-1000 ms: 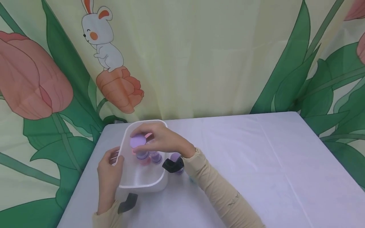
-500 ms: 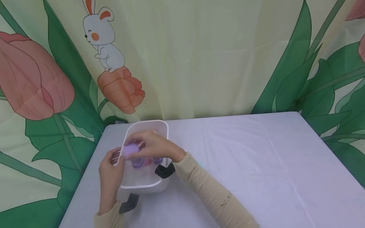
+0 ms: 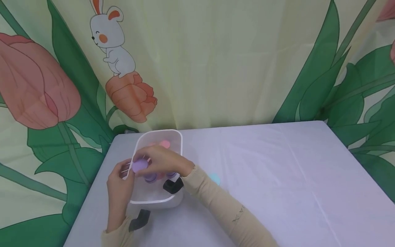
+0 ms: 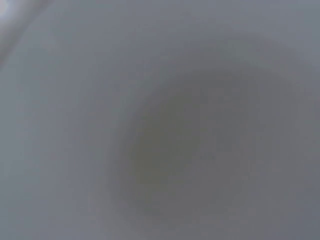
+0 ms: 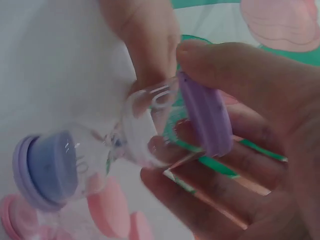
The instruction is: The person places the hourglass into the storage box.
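My right hand [image 3: 165, 160] holds a sand timer over the white bin [image 3: 152, 201]. Thumb and fingers grip its purple cap [image 5: 205, 115]. In the right wrist view the timer lies tilted, with bluish-purple sand [image 5: 52, 162] gathered against the far cap. My left hand [image 3: 119, 185] grips the bin's left wall, thumb inside and fingers outside. Pink-capped timers [image 3: 165, 143] lie in the bin, partly covered by my right hand. Another purple-ended timer [image 3: 171, 175] shows below that hand. The left wrist view holds only a blurred pale surface [image 4: 200, 150].
A teal round top [image 3: 214, 178] shows on the white table [image 3: 277, 192], partly behind my right sleeve [image 3: 228, 202]. A printed curtain [image 3: 216, 68] with a rabbit and tulips hangs behind the table.
My right hand has moved left and nearer with the sand timer, toward the bin's left wall. The teal top has come into sight beside my sleeve. My left hand keeps its place.
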The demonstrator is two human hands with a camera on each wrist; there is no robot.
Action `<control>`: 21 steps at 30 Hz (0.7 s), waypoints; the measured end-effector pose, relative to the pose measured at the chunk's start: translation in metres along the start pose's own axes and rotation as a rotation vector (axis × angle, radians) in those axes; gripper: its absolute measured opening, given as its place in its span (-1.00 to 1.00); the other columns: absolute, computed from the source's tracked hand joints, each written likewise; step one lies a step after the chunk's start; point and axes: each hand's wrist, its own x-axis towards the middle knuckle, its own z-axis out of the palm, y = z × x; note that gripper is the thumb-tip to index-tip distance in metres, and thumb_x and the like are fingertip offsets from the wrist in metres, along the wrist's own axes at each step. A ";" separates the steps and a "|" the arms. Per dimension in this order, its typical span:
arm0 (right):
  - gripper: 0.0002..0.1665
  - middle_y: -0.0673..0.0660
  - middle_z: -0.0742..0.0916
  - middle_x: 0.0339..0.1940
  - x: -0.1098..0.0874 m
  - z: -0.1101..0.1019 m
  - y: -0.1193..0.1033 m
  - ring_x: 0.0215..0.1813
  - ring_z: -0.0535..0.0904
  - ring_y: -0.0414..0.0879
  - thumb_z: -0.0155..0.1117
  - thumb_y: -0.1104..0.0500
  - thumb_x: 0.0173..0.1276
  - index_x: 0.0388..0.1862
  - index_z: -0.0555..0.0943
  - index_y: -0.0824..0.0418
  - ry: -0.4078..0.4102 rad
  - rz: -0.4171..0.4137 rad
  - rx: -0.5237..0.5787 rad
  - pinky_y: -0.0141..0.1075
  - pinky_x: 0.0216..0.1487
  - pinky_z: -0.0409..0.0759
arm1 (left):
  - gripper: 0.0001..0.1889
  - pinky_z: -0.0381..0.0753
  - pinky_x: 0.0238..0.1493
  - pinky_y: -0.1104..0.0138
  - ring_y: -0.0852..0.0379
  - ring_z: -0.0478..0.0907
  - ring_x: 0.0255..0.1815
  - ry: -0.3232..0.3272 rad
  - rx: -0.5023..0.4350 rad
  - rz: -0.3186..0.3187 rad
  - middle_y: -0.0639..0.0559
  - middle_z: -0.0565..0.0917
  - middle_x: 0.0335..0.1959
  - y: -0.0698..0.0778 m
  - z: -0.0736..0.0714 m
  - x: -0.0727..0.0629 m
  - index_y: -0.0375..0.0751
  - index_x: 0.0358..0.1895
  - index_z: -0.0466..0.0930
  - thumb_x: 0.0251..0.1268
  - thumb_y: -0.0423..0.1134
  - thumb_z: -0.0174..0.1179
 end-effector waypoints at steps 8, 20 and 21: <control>-0.58 -0.07 0.74 -0.10 0.001 0.005 0.002 -0.17 0.56 -0.42 0.47 0.07 0.23 0.04 0.67 0.19 -0.021 0.001 -0.022 -0.67 -0.10 0.51 | -0.58 0.47 0.24 -0.20 -0.27 0.52 0.20 -0.002 -0.003 0.002 -0.30 0.58 0.18 0.002 0.000 -0.001 -0.23 0.29 0.47 0.48 -0.14 0.06; -0.60 -0.10 0.72 -0.17 0.000 0.005 0.005 -0.23 0.54 -0.40 0.46 0.06 0.24 0.02 0.67 0.18 -0.061 0.044 -0.014 -0.64 -0.12 0.52 | -0.60 0.55 0.15 -0.19 -0.23 0.54 0.17 -0.005 -0.010 -0.004 -0.27 0.59 0.17 0.001 -0.001 0.000 -0.22 0.28 0.48 0.45 -0.24 0.03; -0.61 -0.10 0.72 -0.19 -0.001 0.005 0.005 -0.26 0.54 -0.39 0.45 0.07 0.24 0.02 0.67 0.19 -0.070 0.054 -0.021 -0.64 -0.16 0.52 | -0.60 0.57 0.13 -0.19 -0.23 0.55 0.16 -0.008 -0.010 -0.004 -0.27 0.59 0.17 0.000 -0.001 -0.001 -0.22 0.29 0.48 0.44 -0.24 0.02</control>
